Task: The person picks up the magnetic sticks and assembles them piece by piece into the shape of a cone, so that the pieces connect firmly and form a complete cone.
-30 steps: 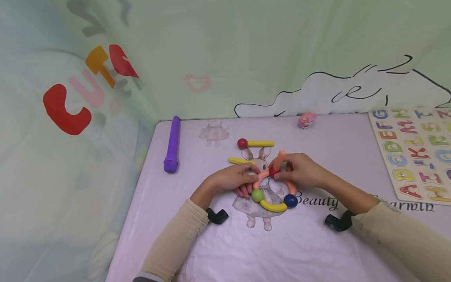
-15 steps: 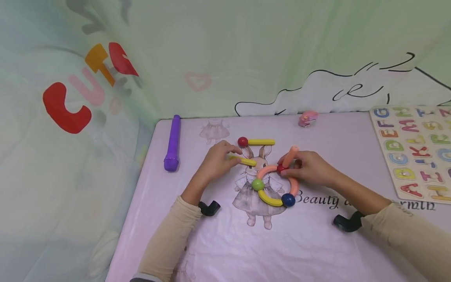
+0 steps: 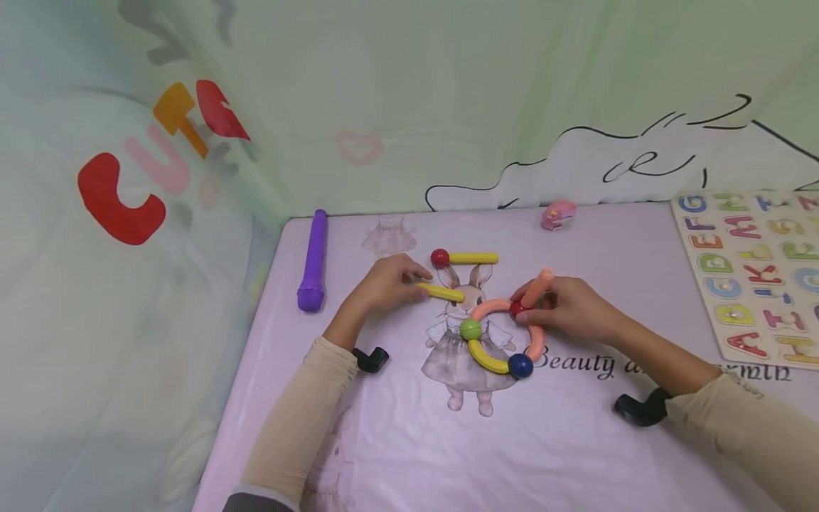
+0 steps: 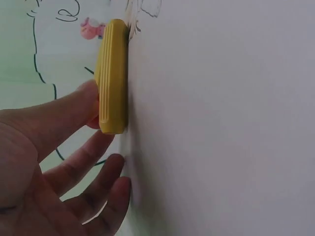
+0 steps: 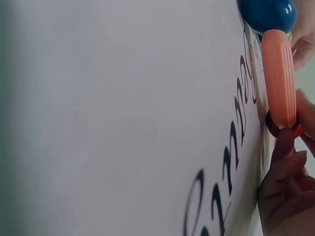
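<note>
In the head view, magnetic sticks and balls form a ring: curved orange and yellow pieces joined by a green ball, a blue ball and a red ball. A straight orange stick rises from the red ball. My right hand pinches the red ball at the ring's top right. My left hand is at the left end of a loose yellow stick; its thumb meets the stick's side in the left wrist view while its other fingers stay spread.
A red ball joined to a yellow stick lies behind the ring. Farther out are a purple microphone-shaped toy, a small pink toy at the back edge, and an alphabet puzzle board at the right.
My left hand left the ring near the green ball and moved up and left to the loose yellow stick, then drew slightly back. My right hand shifted right with the red ball and ring.
</note>
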`<move>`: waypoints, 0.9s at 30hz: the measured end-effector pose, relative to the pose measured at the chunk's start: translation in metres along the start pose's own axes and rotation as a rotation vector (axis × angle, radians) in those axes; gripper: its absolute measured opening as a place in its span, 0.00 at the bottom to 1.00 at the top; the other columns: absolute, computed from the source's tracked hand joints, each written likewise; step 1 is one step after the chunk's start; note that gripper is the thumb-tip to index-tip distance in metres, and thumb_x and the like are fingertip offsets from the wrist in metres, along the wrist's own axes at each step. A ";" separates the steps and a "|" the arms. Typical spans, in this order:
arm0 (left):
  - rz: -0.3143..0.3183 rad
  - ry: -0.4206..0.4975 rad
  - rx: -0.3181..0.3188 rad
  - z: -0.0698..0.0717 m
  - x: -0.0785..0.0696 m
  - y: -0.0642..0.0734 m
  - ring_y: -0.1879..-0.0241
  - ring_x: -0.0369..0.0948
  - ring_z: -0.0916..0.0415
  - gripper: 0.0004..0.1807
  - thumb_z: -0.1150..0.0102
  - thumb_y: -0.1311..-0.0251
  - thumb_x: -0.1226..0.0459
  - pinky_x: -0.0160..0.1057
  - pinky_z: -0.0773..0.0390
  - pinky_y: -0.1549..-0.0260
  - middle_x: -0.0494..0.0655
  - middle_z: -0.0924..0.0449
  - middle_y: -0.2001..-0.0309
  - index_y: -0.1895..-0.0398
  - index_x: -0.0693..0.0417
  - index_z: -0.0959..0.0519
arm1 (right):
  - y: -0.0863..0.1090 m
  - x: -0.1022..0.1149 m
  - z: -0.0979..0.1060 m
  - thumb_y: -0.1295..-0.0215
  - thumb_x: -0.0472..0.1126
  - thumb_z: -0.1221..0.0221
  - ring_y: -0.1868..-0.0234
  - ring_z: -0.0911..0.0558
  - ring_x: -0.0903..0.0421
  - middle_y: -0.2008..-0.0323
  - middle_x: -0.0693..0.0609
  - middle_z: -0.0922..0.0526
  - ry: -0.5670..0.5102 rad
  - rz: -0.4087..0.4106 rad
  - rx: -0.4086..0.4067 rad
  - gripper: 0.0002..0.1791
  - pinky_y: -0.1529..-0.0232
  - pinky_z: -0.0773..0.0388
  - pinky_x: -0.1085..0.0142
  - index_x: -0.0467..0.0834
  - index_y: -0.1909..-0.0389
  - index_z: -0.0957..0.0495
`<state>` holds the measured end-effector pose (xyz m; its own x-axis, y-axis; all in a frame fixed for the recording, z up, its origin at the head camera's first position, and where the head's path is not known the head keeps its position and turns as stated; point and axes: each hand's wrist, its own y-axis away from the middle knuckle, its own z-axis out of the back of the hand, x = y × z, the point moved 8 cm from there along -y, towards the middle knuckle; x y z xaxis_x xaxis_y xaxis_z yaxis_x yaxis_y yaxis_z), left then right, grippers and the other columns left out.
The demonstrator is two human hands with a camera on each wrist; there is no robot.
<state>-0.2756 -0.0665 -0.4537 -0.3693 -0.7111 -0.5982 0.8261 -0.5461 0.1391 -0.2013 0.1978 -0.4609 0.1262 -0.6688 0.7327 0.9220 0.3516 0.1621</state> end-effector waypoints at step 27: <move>0.050 0.036 -0.019 -0.002 0.008 0.007 0.59 0.41 0.21 0.07 0.33 0.34 0.59 0.42 0.22 0.53 0.45 0.15 0.60 0.60 0.51 0.20 | 0.000 -0.006 -0.004 0.39 0.53 0.28 0.49 0.19 0.54 0.49 0.54 0.13 -0.044 -0.026 0.042 0.20 0.53 0.24 0.73 0.50 0.48 0.15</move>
<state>-0.2721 -0.0756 -0.4589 -0.3120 -0.7210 -0.6187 0.8515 -0.5010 0.1545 -0.2010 0.1992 -0.4675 0.0849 -0.6490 0.7561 0.9084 0.3622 0.2089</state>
